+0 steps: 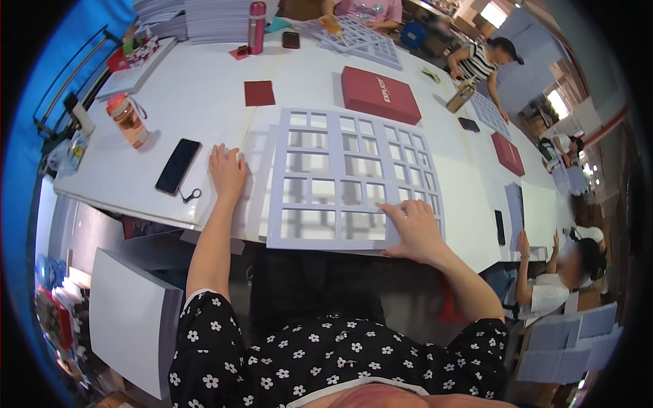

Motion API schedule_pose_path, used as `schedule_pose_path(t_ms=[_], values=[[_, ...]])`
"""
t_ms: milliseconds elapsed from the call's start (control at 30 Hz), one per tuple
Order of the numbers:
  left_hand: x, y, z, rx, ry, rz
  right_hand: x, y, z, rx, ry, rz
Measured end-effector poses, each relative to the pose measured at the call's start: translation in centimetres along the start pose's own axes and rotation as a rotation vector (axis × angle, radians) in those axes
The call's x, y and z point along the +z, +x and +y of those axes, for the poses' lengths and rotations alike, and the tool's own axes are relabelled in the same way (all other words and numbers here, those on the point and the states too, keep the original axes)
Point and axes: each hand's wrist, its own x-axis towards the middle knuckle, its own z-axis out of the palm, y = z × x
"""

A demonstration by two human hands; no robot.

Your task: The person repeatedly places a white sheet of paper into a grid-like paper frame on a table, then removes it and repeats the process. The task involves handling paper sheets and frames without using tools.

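Workshop or factory floor, hand work. Evidence: long white worktable (211, 81) shared by several people; similar gridded panels (337, 163) at separate places; matching red boxes (381, 94); thick stacks of pale sheets (221, 20); co-worker in striped top (478, 62) across the table.

Head-worn fisheye, looking down and forward, near the white table (204, 88), dark rim hard to judge

A black phone (178, 166) lies near a red-lidded bottle (128, 122); a pink thermos (256, 28) stands farther back.
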Motion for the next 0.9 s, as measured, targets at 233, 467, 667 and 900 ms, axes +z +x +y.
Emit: schedule_pose_path(t_ms=[233,467,667,900], values=[[-2.6,-6.0,0.9,-0.058,-0.279,-0.025,4.0,1.6,1.0,-0.025,-0.055,0.019],[-6.3,-12.3,1.6,-0.149,-0.638,-0.107,5.6,2.2,0.5,0.04,-0.085,-0.029],[-10.6,-16.4,4.0,-0.082,-0.695,-0.164,6.9,1.4,-0.3,0.042,-0.069,-0.013],[-12.1,-16.3,5.6,-0.048,-0.504,-0.339,7.4,-2.9,1.6,0.176,0.023,0.334]])
